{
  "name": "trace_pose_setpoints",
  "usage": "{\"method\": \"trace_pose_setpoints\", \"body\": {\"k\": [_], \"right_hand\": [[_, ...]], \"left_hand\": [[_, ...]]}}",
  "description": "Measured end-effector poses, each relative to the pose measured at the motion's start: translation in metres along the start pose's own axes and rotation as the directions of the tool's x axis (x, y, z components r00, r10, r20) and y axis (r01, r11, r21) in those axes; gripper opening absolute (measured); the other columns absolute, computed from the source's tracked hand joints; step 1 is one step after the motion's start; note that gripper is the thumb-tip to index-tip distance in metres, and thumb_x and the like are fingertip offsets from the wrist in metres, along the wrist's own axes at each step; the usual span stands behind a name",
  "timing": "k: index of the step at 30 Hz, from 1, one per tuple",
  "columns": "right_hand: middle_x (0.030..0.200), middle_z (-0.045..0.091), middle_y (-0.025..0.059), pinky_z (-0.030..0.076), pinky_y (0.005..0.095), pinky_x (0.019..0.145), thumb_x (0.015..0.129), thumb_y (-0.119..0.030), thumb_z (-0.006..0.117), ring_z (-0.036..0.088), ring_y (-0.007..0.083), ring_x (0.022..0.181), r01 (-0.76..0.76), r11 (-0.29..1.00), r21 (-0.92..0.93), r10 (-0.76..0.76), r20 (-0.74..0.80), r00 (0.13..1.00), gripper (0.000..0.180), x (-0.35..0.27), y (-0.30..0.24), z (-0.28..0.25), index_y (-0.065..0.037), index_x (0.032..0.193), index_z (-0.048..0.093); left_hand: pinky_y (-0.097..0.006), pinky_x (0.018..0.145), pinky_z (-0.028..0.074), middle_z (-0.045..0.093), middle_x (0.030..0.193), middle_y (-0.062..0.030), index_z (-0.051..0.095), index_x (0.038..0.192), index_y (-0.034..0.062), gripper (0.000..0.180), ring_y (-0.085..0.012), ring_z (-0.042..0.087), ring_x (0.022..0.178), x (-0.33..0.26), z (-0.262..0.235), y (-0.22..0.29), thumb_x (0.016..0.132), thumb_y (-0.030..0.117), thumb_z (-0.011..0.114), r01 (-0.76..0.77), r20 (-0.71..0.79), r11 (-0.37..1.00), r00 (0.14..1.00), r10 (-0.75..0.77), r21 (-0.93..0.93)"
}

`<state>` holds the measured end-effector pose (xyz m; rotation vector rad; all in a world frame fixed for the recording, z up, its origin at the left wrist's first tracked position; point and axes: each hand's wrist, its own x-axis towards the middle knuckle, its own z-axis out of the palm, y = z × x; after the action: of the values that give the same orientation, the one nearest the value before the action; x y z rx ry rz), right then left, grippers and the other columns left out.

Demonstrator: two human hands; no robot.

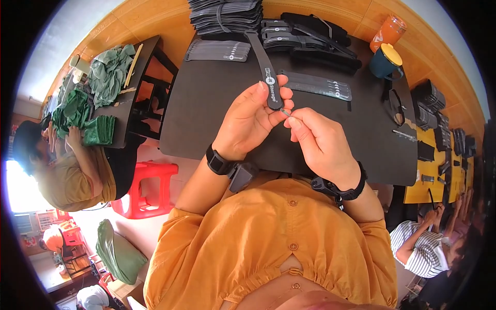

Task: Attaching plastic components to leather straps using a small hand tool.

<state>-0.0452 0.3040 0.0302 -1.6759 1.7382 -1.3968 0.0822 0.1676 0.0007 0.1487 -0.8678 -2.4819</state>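
A long black strap (266, 67) with pale print and a rounded near end is held in my left hand (240, 121), between thumb and fingers. Its far end reaches over the table toward the stacks. My right hand (320, 142) pinches a small greyish piece (285, 112) at the strap's near end; what that piece is stays too small to make out. Beyond my hands, a fanned row of black straps (217, 50) lies to the left. Another overlapping row of straps (315, 85) lies to the right of the held one.
Along the dark table's (201, 103) far edge stand a tall strap stack (227, 18) and further bundles (310, 41). A blue mug (382, 64) with a yellow lid and an orange bottle (390, 31) are far right. People work at tables on both sides, near a red stool (147, 191).
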Motion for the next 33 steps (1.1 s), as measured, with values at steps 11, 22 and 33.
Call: {"method": "trace_pose_setpoints", "body": {"k": [11, 22, 33], "right_hand": [[0.075, 0.063, 0.0138, 0.047, 0.0357, 0.058, 0.098, -0.013, 0.055, 0.061, 0.0296, 0.064, -0.107, 0.991, 0.085, 0.099, 0.088, 0.991, 0.014, -0.002, -0.004, -0.005, -0.001, 0.094, 0.058], [0.065, 0.059, 0.0025, 0.039, 0.0223, 0.048, 0.103, -0.022, 0.049, 0.05, 0.0071, 0.049, -0.228, 0.949, 0.219, 0.194, 0.167, 0.967, 0.027, -0.001, -0.004, -0.005, -0.001, 0.091, 0.061], [0.067, 0.06, 0.0068, 0.045, 0.0283, 0.056, 0.099, -0.014, 0.054, 0.058, 0.0139, 0.059, -0.384, 0.891, 0.242, 0.339, 0.209, 0.917, 0.013, -0.003, -0.013, -0.009, -0.001, 0.094, 0.054]], "left_hand": [[-0.035, 0.085, 0.056, 0.065, 0.112, -0.0105, 0.047, 0.135, -0.0012, 0.05, -0.0219, 0.065, 0.097, -0.003, 0.002, -0.005, 0.101, 0.034, 0.055, -0.04, -0.029, 0.999, 0.999, 0.041, 0.036], [-0.036, 0.082, 0.055, 0.065, 0.111, -0.0108, 0.049, 0.133, -0.0001, 0.047, -0.0223, 0.065, 0.097, -0.007, 0.0, -0.009, 0.101, 0.033, 0.055, -0.049, -0.035, 0.998, 0.998, 0.05, 0.038], [-0.036, 0.09, 0.053, 0.066, 0.11, -0.0115, 0.054, 0.124, 0.0025, 0.036, -0.0217, 0.065, 0.099, -0.009, 0.007, -0.018, 0.099, 0.029, 0.059, -0.13, -0.046, 0.992, 0.991, 0.129, -0.001]]}}
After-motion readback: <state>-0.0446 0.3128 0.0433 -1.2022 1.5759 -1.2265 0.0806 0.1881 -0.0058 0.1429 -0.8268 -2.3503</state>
